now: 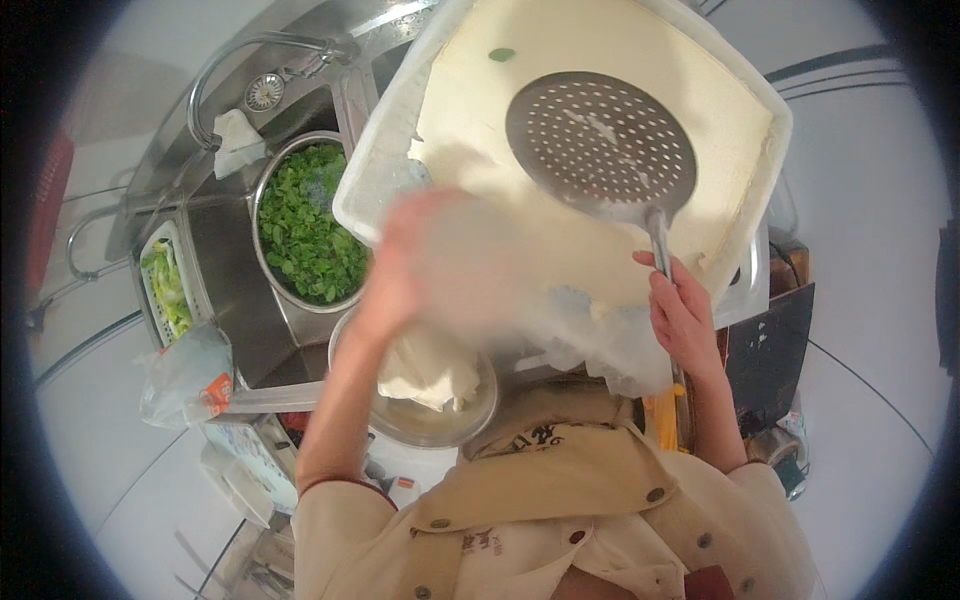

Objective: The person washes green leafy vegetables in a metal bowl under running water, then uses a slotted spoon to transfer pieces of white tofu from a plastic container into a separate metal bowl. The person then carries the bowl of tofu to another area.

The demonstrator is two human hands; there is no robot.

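Observation:
A white plastic tub point(776, 127) holds a broad, pale cream mass point(735, 97) that looks like soft bean curd, with ragged edges and plastic film around it. My right hand point(681, 315) grips the handle of a round perforated metal skimmer point(600, 139), whose flat disc lies over the curd. Motion blurs my left hand point(409, 247) at the tub's near left side. Its fingers curve around a blurred, pale round object point(480, 259); what it is cannot be made out. Below that hand, large pale pieces point(431, 367) sit in a round bowl point(480, 412), partly hidden by my forearm.
Chopped green leaves point(307, 232) fill a steel bowl point(264, 259) in the sink point(225, 277). A curved faucet point(199, 97) and a white cloth point(238, 142) are beyond. To the left are a basket of greens point(169, 289) and a plastic bag point(187, 379). A dark board point(772, 360) stands right.

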